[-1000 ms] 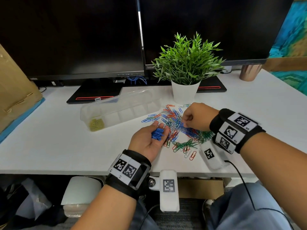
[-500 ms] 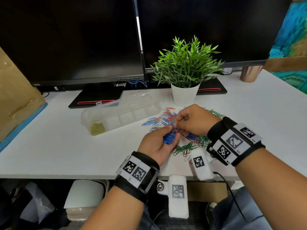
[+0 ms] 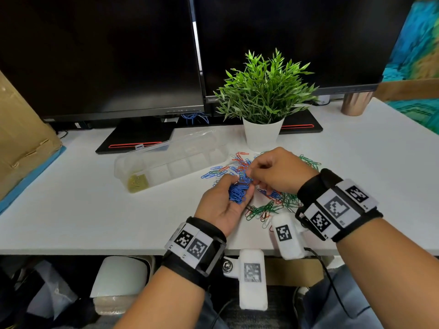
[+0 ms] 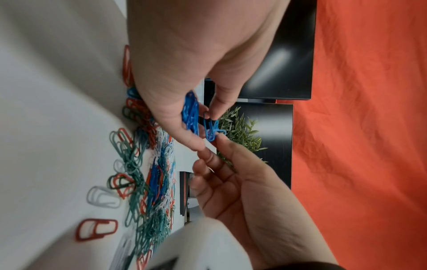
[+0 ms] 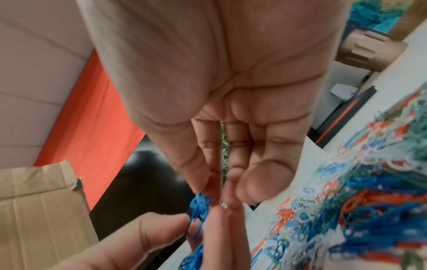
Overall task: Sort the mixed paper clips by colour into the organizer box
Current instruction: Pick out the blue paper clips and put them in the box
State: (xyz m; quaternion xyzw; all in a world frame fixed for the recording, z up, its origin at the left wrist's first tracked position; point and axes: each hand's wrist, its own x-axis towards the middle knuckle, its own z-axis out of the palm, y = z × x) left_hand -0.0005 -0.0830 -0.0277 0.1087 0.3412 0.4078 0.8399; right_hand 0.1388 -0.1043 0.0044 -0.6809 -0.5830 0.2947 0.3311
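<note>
The left hand [image 3: 222, 205], palm up, cups a bunch of blue wire paper clips [image 3: 238, 193] just in front of the mixed colour clip pile [image 3: 273, 200] on the white bench [image 3: 83, 205]. The right hand [image 3: 278, 172], over the pile, pinches a few linked blue clips [image 4: 211, 130] w/ thumb & fingers. The clear plastic organizer box [image 3: 171, 162] lies left of the pile, yellow clips [image 3: 137, 182] in its end compartment.

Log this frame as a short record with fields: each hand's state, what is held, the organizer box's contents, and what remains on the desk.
left hand: cupped, holds a bunch of blue clips
right hand: pinches a few blue clips at the left fingertips
organizer box: open, yellow clips in the end compartment nearest the cardboard; other compartments look empty
mixed pile: blue, green, red and white clips loose on the desk
</note>
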